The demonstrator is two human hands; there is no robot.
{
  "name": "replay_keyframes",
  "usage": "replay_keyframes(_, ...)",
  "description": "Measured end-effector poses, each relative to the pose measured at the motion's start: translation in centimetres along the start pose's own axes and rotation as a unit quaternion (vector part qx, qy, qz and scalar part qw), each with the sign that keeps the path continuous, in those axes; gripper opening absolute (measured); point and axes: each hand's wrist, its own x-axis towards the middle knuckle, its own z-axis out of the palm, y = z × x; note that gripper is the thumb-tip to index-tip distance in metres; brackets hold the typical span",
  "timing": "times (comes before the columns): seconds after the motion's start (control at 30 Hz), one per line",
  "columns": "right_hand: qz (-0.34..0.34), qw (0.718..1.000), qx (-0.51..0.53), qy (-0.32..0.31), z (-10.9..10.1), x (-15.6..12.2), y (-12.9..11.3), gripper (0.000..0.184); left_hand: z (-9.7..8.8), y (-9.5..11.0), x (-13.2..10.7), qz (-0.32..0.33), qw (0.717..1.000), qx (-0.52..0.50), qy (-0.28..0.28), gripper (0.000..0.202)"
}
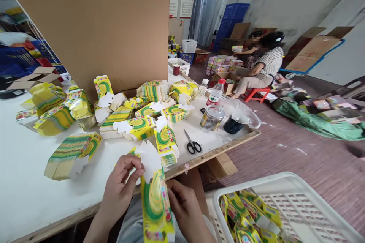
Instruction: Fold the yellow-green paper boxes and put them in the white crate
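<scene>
A yellow-and-green printed carton (155,207) stands over my lap at the table edge, its white end flaps raised. My left hand (122,182) pinches the flaps at the top left of this carton between thumb and fingers. Against its right side, my right hand (185,203) is closed on the carton's edge, with some fingertips hidden behind it. Just beyond on the table lie a flat stack of matching cartons (168,140) and black-handled scissors (194,147). More bundles of flat cartons (71,155) are spread to the left.
A white plastic basket (288,178) with yellow cartons stands at my lower right. A glass jar (212,117), a red-capped bottle (216,93) and a dark pot (234,124) occupy the table's right end. Behind rises a large cardboard sheet (119,22). Two people sit farther off at right.
</scene>
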Motion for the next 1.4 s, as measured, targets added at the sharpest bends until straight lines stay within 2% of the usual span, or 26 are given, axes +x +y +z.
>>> replay_keyframes(0.07, -0.006, 0.998, 0.065, 0.003, -0.6, -0.5, 0.1, 0.049, 1.1, -0.6, 0.1, 0.004, 1.0, 0.024, 0.01, 0.005)
replay_keyframes(0.13, -0.002, 0.997, 0.076, 0.003, -1.2, -1.0, 0.7, 0.047, 2.0, -1.2, 0.2, -0.001, 1.0, 0.022, 0.016, 0.008)
replay_keyframes(0.2, 0.023, 0.998, 0.059, 0.018, -1.6, -1.5, 1.5, 0.043, 2.8, -1.4, 0.2, -0.026, 0.999, -0.037, 0.021, 0.01)
replay_keyframes(0.27, 0.055, 0.993, 0.089, 0.045, -1.7, -1.6, 2.5, 0.044, 3.7, -1.2, 0.0, -0.065, 0.986, -0.154, -0.007, 0.025)
replay_keyframes(0.33, 0.078, 0.98, 0.171, 0.063, -1.5, -1.4, 3.5, 0.048, 4.6, -1.0, -0.5, -0.114, 0.943, -0.291, -0.111, 0.046)
replay_keyframes(0.4, 0.094, 0.968, 0.226, 0.053, -1.1, -1.2, 4.3, 0.051, 5.5, -1.1, -1.3, -0.175, 0.871, -0.395, -0.236, 0.057)
replay_keyframes(0.43, 0.101, 0.966, 0.232, 0.046, -0.9, -1.1, 4.6, 0.053, 5.8, -1.3, -1.7, -0.206, 0.836, -0.428, -0.275, 0.057)
replay_keyframes(0.5, 0.11, 0.972, 0.206, 0.033, -0.6, -1.1, 4.9, 0.058, 6.3, -1.8, -2.5, -0.25, 0.793, -0.471, -0.294, 0.053)
replay_keyframes(0.57, 0.099, 0.985, 0.131, 0.049, -0.6, -1.3, 4.9, 0.058, 6.6, -2.2, -2.8, -0.265, 0.782, -0.493, -0.276, 0.051)
replay_keyframes(0.63, 0.061, 0.991, 0.014, 0.122, -1.0, -1.7, 4.5, 0.049, 6.6, -2.3, -2.7, -0.267, 0.788, -0.495, -0.252, 0.049)
replay_keyframes(0.67, 0.029, 0.983, -0.045, 0.176, -1.3, -1.9, 4.3, 0.043, 6.7, -2.2, -2.5, -0.268, 0.793, -0.491, -0.243, 0.048)
replay_keyframes(0.73, -0.054, 0.953, -0.136, 0.265, -1.8, -2.2, 3.8, 0.029, 7.0, -1.9, -2.2, -0.274, 0.797, -0.481, -0.243, 0.044)
replay_keyframes(0.77, -0.097, 0.939, -0.164, 0.286, -2.0, -2.3, 3.6, 0.024, 7.2, -1.7, -2.1, -0.277, 0.794, -0.477, -0.255, 0.043)
replay_keyframes(0.83, -0.168, 0.929, -0.198, 0.264, -2.3, -2.3, 3.2, 0.027, 7.7, -1.2, -2.1, -0.282, 0.784, -0.476, -0.283, 0.045)
replay_keyframes(0.9, -0.191, 0.933, -0.214, 0.217, -2.4, -2.1, 3.0, 0.031, 8.2, -0.9, -2.3, -0.287, 0.774, -0.48, -0.299, 0.048)
replay_keyframes(0.97, -0.185, 0.939, -0.208, 0.203, -2.5, -2.0, 3.1, 0.022, 8.4, -0.8, -2.6, -0.297, 0.77, -0.482, -0.293, 0.048)
replay_keyframes(1.03, -0.179, 0.934, -0.197, 0.238, -2.4, -1.8, 3.3, 0.016, 8.4, -1.0, -2.9, -0.315, 0.772, -0.478, -0.275, 0.045)
replay_keyframes(1.13, -0.161, 0.919, -0.185, 0.31, -2.2, -1.6, 4.3, 0.032, 8.4, -1.4, -3.0, -0.337, 0.784, -0.463, -0.24, 0.042)
replay_keyframes(1.2, -0.12, 0.935, -0.157, 0.295, -2.0, -1.5, 5.5, 0.037, 8.7, -1.8, -3.0, -0.323, 0.801, -0.453, -0.221, 0.043)
replay_keyframes(1.3, -0.05, 0.964, -0.095, 0.244, -1.7, -1.6, 7.2, 0.037, 9.4, -2.8, -3.2, -0.266, 0.852, -0.396, -0.213, 0.045)
replay_keyframes(1.4, -0.019, 0.961, -0.052, 0.271, -1.8, -1.8, 7.8, 0.038, 10.0, -3.9, -3.7, -0.209, 0.92, -0.276, -0.184, 0.051)
